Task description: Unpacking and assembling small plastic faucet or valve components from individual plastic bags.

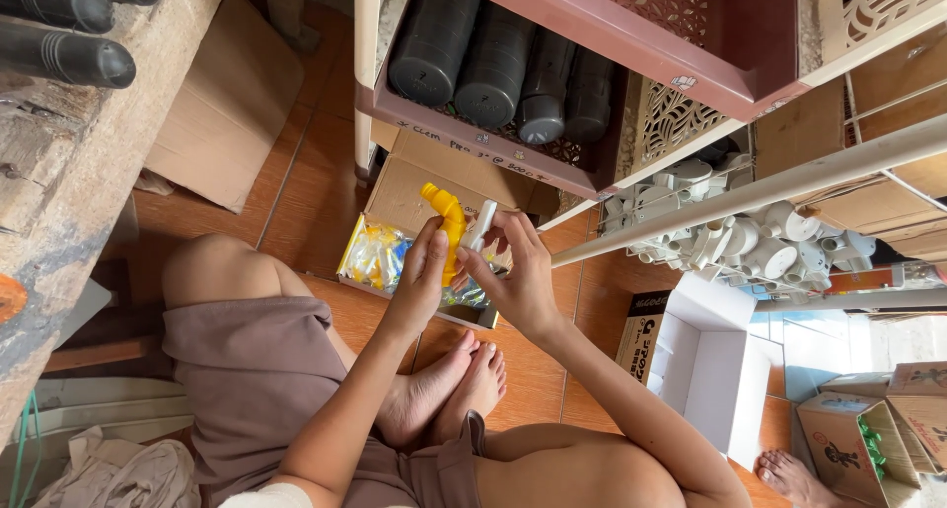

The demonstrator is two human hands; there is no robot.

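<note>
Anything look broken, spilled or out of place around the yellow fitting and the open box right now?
Nothing stands out. The left hand grips the yellow plastic elbow fitting and the right hand holds a small white plastic part against it, above the open cardboard box of bagged fittings. No damage or spill visible.

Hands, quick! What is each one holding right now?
Left hand: closed on the yellow tap.
Right hand: closed, fingers pinching the white handle piece at the tap.
</note>
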